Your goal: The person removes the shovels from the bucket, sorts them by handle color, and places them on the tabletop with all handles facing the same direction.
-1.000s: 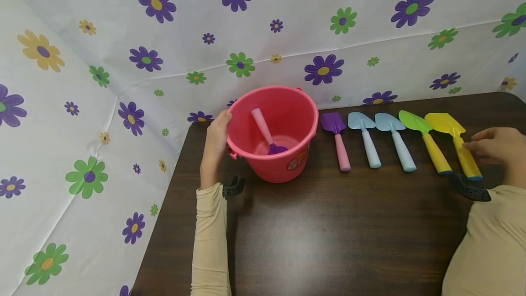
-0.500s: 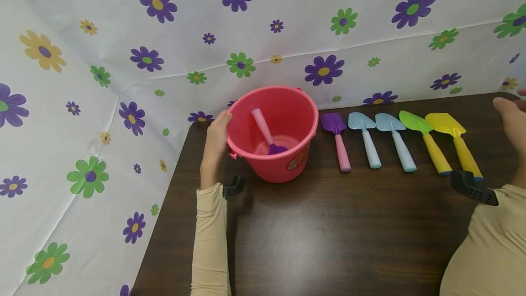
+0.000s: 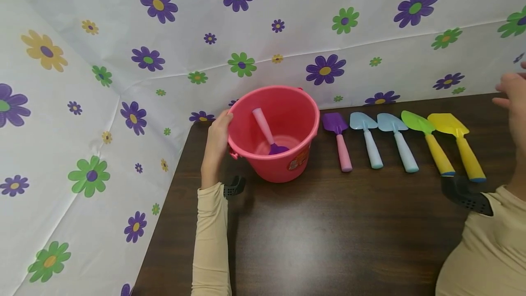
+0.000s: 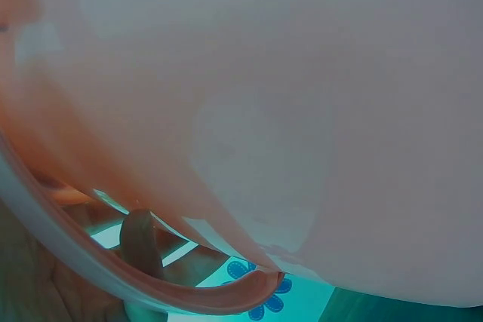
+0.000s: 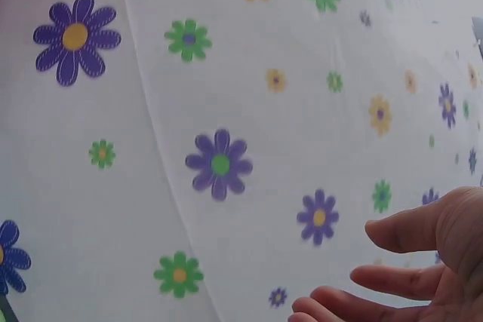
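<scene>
My left hand (image 3: 217, 138) grips the left rim of a pink plastic bucket (image 3: 276, 170), which stands upright on the table. Inside the bucket leans a toy shovel (image 3: 264, 127) with a pink handle and purple blade. The left wrist view is filled by the bucket wall (image 4: 302, 111); the bucket's curved handle (image 4: 219, 301) and some fingers (image 4: 139, 243) show low in it. At the right edge, my right hand (image 3: 517, 108) is raised with nothing in it, beside a yellow shovel (image 3: 467, 156). The right wrist view shows its fingers spread, the palm partly cut off.
Right of the bucket, in a row, lie a purple shovel with pink handle (image 3: 342, 152), two light blue trowels (image 3: 371, 150) (image 3: 404, 150), a green trowel with yellow handle (image 3: 437, 152) and the yellow shovel. A flowered sheet (image 3: 283, 40) hangs behind the dark table (image 3: 328, 232).
My right hand has left the yellow shovel's handle, moving right and upward away from it. The left hand and bucket have stayed still.
</scene>
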Demonstrator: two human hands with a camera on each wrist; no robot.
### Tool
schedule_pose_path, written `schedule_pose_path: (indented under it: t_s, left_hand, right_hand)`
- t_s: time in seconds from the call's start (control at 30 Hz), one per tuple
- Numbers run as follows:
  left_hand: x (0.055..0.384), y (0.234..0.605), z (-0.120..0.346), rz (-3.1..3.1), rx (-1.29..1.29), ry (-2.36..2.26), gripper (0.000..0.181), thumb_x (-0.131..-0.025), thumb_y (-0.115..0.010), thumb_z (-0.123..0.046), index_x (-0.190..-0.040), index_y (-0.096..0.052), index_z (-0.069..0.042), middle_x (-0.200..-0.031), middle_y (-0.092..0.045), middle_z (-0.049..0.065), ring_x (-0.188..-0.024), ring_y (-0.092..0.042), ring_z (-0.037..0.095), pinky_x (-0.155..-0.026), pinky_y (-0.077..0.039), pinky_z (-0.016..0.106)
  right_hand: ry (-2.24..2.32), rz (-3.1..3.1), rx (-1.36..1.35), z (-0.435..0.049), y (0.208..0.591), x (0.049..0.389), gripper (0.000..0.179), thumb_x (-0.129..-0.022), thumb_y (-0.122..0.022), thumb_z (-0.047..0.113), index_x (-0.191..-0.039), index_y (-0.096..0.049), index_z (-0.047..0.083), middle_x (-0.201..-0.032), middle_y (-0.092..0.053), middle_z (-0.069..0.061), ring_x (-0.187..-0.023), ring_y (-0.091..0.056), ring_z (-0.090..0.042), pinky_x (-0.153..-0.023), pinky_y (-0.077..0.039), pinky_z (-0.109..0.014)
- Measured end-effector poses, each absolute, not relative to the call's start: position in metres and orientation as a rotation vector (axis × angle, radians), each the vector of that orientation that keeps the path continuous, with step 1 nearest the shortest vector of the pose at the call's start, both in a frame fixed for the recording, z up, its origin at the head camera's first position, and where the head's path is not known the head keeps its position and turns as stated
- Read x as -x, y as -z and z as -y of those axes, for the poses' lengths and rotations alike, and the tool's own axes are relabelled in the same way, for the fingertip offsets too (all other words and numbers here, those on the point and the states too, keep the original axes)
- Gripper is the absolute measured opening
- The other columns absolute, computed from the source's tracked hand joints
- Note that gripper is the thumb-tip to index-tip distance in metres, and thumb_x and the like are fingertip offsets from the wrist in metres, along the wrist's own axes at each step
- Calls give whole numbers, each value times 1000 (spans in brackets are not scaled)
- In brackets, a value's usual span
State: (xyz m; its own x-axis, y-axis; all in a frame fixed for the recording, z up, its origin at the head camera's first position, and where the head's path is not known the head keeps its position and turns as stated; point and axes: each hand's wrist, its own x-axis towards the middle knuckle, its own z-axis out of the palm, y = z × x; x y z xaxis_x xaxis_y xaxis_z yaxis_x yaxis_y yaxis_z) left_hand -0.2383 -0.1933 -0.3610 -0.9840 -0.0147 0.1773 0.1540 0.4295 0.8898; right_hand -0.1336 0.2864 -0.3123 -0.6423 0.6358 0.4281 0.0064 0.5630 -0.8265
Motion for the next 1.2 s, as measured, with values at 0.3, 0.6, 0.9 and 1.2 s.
schedule_pose_path:
  t_s: [0.3, 0.6, 0.9, 1.2]
  left_hand:
    - [239, 360, 193, 2523, 128, 1562, 45, -110, -37, -31, -137, -63, -6, -108, -68, 21, -87, -63, 26, -71, -48, 20]
    - [238, 360, 192, 2512, 125, 1581, 45, -110, -37, -30, -137, -63, -6, -108, -68, 21, -86, -63, 27, -70, -48, 20]
    - [238, 362, 193, 2525, 132, 1576, 46, -110, -36, -32, -139, -61, -6, -109, -68, 20, -85, -63, 25, -69, -49, 20]
    - [240, 361, 194, 2532, 136, 1568, 46, -110, -36, -32, -139, -61, -5, -110, -68, 20, -86, -63, 24, -70, -50, 21]
  right_hand:
    - [-1089, 1951, 358, -264, 304, 133, 40, -107, -56, 30, -144, -57, 16, -124, -59, 22, -118, -63, -3, -106, -43, -20]
    - [-1100, 1944, 334, -247, 297, 127, 41, -106, -57, 32, -144, -58, 15, -120, -59, 24, -115, -64, -4, -105, -44, -20]
    - [-1102, 1970, 368, -241, 298, 128, 38, -105, -59, 31, -142, -60, 22, -127, -68, 12, -101, -64, 7, -97, -46, -14]
    - [-1099, 2090, 336, -220, 292, 122, 42, -106, -57, 32, -147, -55, 27, -137, -65, 2, -95, -60, 12, -104, -44, -18]
